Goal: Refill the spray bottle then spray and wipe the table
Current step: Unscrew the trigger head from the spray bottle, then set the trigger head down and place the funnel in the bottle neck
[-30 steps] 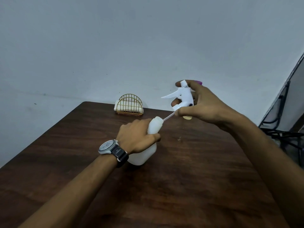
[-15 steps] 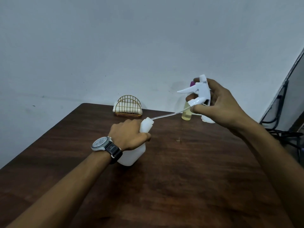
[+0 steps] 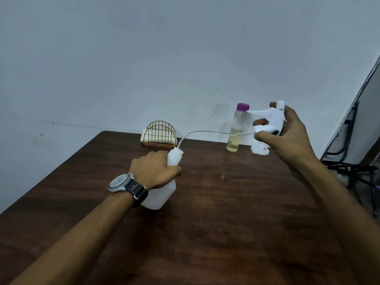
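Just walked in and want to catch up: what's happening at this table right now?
A person's left hand grips the white spray bottle on the table, while the right hand holds the unscrewed spray head aside, its thin tube arching back to the bottle's open neck. Refilling hasn't started: a clear bottle of yellowish liquid stands near the wall with its purple cap on.

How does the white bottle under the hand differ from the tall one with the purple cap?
The white bottle is opaque and squat; the purple-capped bottle is clear and slim, showing yellowish liquid. The white bottle's neck is uncapped; the purple-capped bottle is closed. The left hand grips the white bottle; the purple-capped bottle stands untouched. Both sit on the wooden table.
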`<state>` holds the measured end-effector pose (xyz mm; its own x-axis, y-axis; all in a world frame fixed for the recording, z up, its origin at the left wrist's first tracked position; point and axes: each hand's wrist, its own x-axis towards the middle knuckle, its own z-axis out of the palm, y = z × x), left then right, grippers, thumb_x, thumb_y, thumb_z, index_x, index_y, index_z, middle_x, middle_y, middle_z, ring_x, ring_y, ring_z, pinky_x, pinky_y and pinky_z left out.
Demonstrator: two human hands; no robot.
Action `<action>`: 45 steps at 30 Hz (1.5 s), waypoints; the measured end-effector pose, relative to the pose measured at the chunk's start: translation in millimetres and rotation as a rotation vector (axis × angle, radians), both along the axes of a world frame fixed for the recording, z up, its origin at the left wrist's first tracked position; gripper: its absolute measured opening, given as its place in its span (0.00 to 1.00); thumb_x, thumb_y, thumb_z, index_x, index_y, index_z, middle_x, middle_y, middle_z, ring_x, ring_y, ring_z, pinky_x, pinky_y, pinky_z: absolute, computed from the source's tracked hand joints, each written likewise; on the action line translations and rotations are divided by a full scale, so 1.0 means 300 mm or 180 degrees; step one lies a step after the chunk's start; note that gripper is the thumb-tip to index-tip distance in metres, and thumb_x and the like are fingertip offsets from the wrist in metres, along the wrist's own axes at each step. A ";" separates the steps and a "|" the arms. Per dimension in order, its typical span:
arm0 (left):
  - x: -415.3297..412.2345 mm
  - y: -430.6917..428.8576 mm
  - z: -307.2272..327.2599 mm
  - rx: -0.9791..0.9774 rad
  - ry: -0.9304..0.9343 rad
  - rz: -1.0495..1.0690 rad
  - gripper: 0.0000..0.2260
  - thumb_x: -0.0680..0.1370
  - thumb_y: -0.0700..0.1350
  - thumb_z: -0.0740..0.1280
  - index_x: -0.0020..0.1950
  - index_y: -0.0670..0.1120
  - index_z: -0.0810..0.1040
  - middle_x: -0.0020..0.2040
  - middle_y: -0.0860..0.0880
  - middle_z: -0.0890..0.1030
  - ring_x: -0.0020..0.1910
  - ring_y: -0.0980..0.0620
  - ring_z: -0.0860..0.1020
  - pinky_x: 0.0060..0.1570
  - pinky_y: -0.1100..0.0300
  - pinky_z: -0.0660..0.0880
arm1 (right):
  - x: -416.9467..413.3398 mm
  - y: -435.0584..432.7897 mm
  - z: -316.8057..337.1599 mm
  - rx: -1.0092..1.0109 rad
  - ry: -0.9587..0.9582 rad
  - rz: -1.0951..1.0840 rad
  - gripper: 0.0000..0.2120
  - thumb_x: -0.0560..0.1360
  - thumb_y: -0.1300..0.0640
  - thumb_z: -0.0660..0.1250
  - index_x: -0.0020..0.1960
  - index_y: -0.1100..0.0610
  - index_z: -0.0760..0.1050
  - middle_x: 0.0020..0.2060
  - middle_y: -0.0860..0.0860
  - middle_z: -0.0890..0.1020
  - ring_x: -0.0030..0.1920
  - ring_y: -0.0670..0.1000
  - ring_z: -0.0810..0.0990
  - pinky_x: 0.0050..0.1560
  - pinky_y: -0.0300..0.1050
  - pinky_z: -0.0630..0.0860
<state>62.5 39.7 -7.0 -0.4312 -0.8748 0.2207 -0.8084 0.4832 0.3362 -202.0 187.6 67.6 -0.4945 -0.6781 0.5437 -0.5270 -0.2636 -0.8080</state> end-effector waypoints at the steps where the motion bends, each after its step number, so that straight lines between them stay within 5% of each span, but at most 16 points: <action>1: 0.003 0.000 -0.002 0.0028 0.0014 0.0004 0.18 0.72 0.65 0.67 0.51 0.54 0.76 0.43 0.54 0.77 0.44 0.47 0.77 0.42 0.54 0.67 | -0.017 -0.002 -0.015 0.0021 -0.0144 -0.0084 0.33 0.72 0.69 0.73 0.70 0.46 0.70 0.44 0.42 0.85 0.40 0.42 0.82 0.37 0.35 0.79; 7: 0.002 0.000 -0.015 0.0149 0.0237 -0.0154 0.18 0.72 0.68 0.66 0.50 0.55 0.75 0.48 0.53 0.80 0.47 0.47 0.79 0.45 0.53 0.71 | -0.081 -0.051 -0.120 0.0042 -0.1358 -0.0395 0.26 0.70 0.68 0.75 0.66 0.59 0.74 0.50 0.56 0.85 0.46 0.52 0.83 0.55 0.51 0.83; 10: -0.009 0.002 -0.019 0.0195 0.0456 -0.0297 0.18 0.72 0.69 0.65 0.48 0.56 0.75 0.47 0.55 0.81 0.48 0.48 0.79 0.45 0.52 0.73 | -0.088 -0.083 -0.182 0.0023 -0.2103 -0.0167 0.16 0.73 0.72 0.73 0.59 0.65 0.76 0.48 0.60 0.84 0.47 0.55 0.84 0.52 0.49 0.83; 15: 0.002 0.002 -0.026 0.0110 0.0994 -0.0508 0.21 0.75 0.70 0.63 0.47 0.52 0.79 0.43 0.54 0.82 0.44 0.52 0.81 0.45 0.50 0.79 | -0.079 -0.106 -0.272 0.0305 -0.2390 -0.0418 0.19 0.73 0.73 0.73 0.63 0.66 0.76 0.49 0.57 0.84 0.45 0.51 0.84 0.44 0.45 0.85; 19: 0.025 0.011 -0.046 -0.0081 0.1566 -0.0483 0.22 0.76 0.70 0.63 0.46 0.51 0.81 0.40 0.56 0.82 0.39 0.59 0.81 0.36 0.60 0.75 | -0.095 -0.081 -0.350 0.0800 -0.2222 -0.0759 0.13 0.73 0.72 0.74 0.55 0.62 0.78 0.53 0.59 0.85 0.45 0.52 0.84 0.35 0.39 0.84; 23: 0.011 0.058 -0.074 0.0050 0.1845 -0.0734 0.23 0.73 0.72 0.64 0.45 0.53 0.82 0.40 0.59 0.83 0.44 0.68 0.80 0.35 0.66 0.73 | -0.106 -0.064 -0.402 0.1330 -0.2197 -0.0873 0.34 0.72 0.70 0.75 0.71 0.63 0.60 0.53 0.58 0.85 0.44 0.52 0.85 0.41 0.48 0.86; 26: -0.019 0.089 -0.089 0.0125 0.1816 -0.0983 0.22 0.72 0.72 0.65 0.45 0.54 0.83 0.40 0.59 0.84 0.44 0.67 0.81 0.38 0.63 0.77 | -0.107 -0.048 -0.411 0.2114 -0.1781 -0.0976 0.37 0.70 0.59 0.79 0.71 0.67 0.62 0.48 0.64 0.84 0.36 0.54 0.82 0.34 0.48 0.82; 29: -0.049 0.105 -0.092 0.0107 0.1763 -0.1153 0.26 0.71 0.74 0.64 0.49 0.53 0.84 0.43 0.57 0.85 0.44 0.65 0.82 0.40 0.61 0.80 | -0.106 -0.015 -0.397 0.2990 -0.0662 -0.1219 0.49 0.64 0.39 0.76 0.77 0.60 0.63 0.67 0.61 0.76 0.56 0.58 0.81 0.50 0.50 0.80; 31: -0.066 0.109 -0.097 0.0107 0.1738 -0.1198 0.26 0.71 0.73 0.64 0.49 0.52 0.84 0.43 0.57 0.85 0.45 0.65 0.81 0.40 0.62 0.80 | -0.107 0.007 -0.392 0.3336 0.0074 -0.1337 0.46 0.67 0.34 0.71 0.78 0.53 0.63 0.73 0.58 0.71 0.69 0.61 0.73 0.63 0.52 0.75; 37: -0.083 0.116 -0.129 0.0122 0.1615 -0.1374 0.24 0.72 0.72 0.65 0.44 0.52 0.83 0.40 0.56 0.84 0.41 0.61 0.82 0.36 0.60 0.78 | -0.101 0.023 -0.363 0.3538 0.0489 -0.1229 0.41 0.72 0.30 0.67 0.79 0.47 0.64 0.78 0.60 0.64 0.77 0.62 0.64 0.70 0.53 0.66; 42: -0.099 0.124 -0.131 0.0225 0.1606 -0.1507 0.28 0.71 0.70 0.66 0.44 0.43 0.83 0.39 0.49 0.85 0.38 0.53 0.83 0.38 0.46 0.77 | -0.174 0.004 -0.339 0.3464 0.0511 -0.1167 0.43 0.72 0.24 0.64 0.78 0.48 0.68 0.79 0.62 0.62 0.78 0.63 0.63 0.74 0.56 0.65; 45: -0.101 0.127 -0.138 0.0266 0.1697 -0.1485 0.27 0.71 0.67 0.67 0.42 0.41 0.82 0.38 0.46 0.85 0.38 0.49 0.83 0.39 0.43 0.77 | -0.244 -0.045 -0.309 0.2986 0.0475 -0.1177 0.36 0.74 0.28 0.65 0.70 0.54 0.78 0.71 0.58 0.76 0.73 0.59 0.73 0.72 0.57 0.71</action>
